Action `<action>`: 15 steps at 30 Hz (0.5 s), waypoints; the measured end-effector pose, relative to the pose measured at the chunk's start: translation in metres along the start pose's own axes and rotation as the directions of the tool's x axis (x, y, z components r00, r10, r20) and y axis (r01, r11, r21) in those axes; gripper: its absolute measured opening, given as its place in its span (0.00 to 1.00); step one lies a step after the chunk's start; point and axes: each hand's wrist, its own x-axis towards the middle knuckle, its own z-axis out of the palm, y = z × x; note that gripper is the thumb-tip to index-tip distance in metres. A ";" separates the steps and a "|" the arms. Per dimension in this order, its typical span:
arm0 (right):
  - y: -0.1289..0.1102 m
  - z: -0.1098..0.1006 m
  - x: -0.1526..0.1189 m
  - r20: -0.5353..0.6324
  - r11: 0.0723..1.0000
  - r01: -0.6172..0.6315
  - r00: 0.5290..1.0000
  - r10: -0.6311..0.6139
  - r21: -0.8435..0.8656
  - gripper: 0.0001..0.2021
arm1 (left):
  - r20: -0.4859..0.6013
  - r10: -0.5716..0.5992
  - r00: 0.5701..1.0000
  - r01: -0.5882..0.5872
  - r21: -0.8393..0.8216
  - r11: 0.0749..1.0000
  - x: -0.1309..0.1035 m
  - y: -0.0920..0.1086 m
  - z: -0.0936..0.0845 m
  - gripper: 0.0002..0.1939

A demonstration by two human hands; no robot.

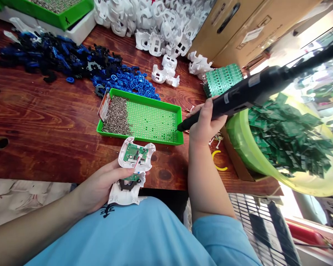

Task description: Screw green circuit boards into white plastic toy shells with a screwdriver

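My left hand point(105, 181) grips a white plastic housing point(124, 194) near the table's front edge. Its two halves lie unfolded, with a green circuit board point(131, 152) in the upper one and a black part in the lower one. A short cable crosses between them. In my right hand point(208, 123) is a black electric screwdriver point(244, 90), fingers wrapped round its front end. The screwdriver's tip points down at the right end of a green screw tray point(144, 139). Small screws point(116, 116) are heaped at the tray's left, and a few sit in its perforated plate.
Blue buttons point(133, 82) and dark blue-black parts point(55, 55) lie behind the tray. White housings point(158, 22) are piled at the back beside a cardboard box point(246, 29). Stacked green boards point(223, 83) and a yellow-green basin point(238, 136) of circuit boards stand at right, near a yellow curved piece point(216, 162).
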 end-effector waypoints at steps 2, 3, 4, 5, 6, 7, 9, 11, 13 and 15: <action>0.000 0.000 -0.001 0.001 1.000 0.001 1.000 -0.001 0.003 0.12 | 0.001 -0.010 1.000 0.010 0.023 1.000 -0.001 0.000 0.001 0.14; 0.000 0.000 -0.001 -0.002 1.000 0.001 1.000 -0.001 -0.005 0.12 | -0.001 -0.009 1.000 0.009 0.039 0.999 -0.001 0.000 0.001 0.13; 0.000 -0.001 -0.001 -0.009 1.000 0.005 1.000 -0.005 -0.012 0.12 | -0.003 -0.006 1.000 0.006 0.054 0.999 -0.002 0.000 0.002 0.12; -0.001 0.000 0.000 -0.024 1.000 0.013 1.000 -0.013 -0.013 0.11 | -0.005 0.001 1.000 -0.001 0.066 0.998 -0.002 0.000 0.003 0.11; -0.002 0.000 0.000 -0.042 1.000 0.025 0.999 -0.025 -0.003 0.11 | -0.006 0.010 1.000 -0.010 0.073 0.997 -0.003 0.000 0.003 0.11; -0.005 0.000 0.001 -0.064 0.999 0.040 0.997 -0.039 0.017 0.10 | -0.005 0.020 1.000 -0.019 0.076 0.997 -0.003 -0.001 0.003 0.12; -0.015 0.002 0.003 -0.105 0.995 0.070 0.992 -0.063 0.066 0.08 | 0.002 0.035 0.999 -0.035 0.082 0.996 -0.004 -0.002 0.001 0.13; -0.033 0.005 0.003 -0.132 0.990 0.085 0.989 -0.071 0.108 0.04 | 0.014 0.046 0.999 -0.048 0.100 0.994 -0.004 -0.004 -0.002 0.16; -0.059 0.010 -0.001 -0.116 0.984 0.073 0.992 -0.054 0.163 0.03 | 0.024 0.058 0.998 -0.060 0.125 0.990 -0.004 -0.006 -0.004 0.18; -0.090 0.015 -0.007 -0.043 0.974 0.011 0.999 -0.002 0.228 0.05 | 0.026 0.070 0.997 -0.074 0.156 0.985 -0.003 -0.007 -0.004 0.20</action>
